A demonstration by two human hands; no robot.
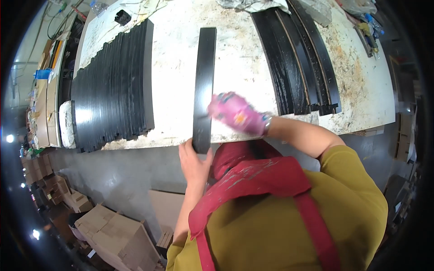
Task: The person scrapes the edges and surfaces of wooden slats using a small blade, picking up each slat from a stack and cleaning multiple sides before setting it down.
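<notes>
A long, flat black strip [204, 81], like a board or moulding, points away from me across the middle of the white table. My left hand [194, 165] is bare and grips its near end, which sticks out past the table's front edge; the thumb is on the right side, the fingers on the left. My right hand [237, 113], covered in pink flowered fabric that looks like a glove, is at the strip's right edge, about halfway along. Motion smears its fingers, and whether they hold anything cannot be made out.
On the left of the worktable [174, 58] stands a tight row of black strips [113, 90]. More black strips [294, 63] lie to the right. Crumpled plastic sheeting [257, 4] lies at the far edge. Cardboard boxes [115, 235] stand on the floor at lower left.
</notes>
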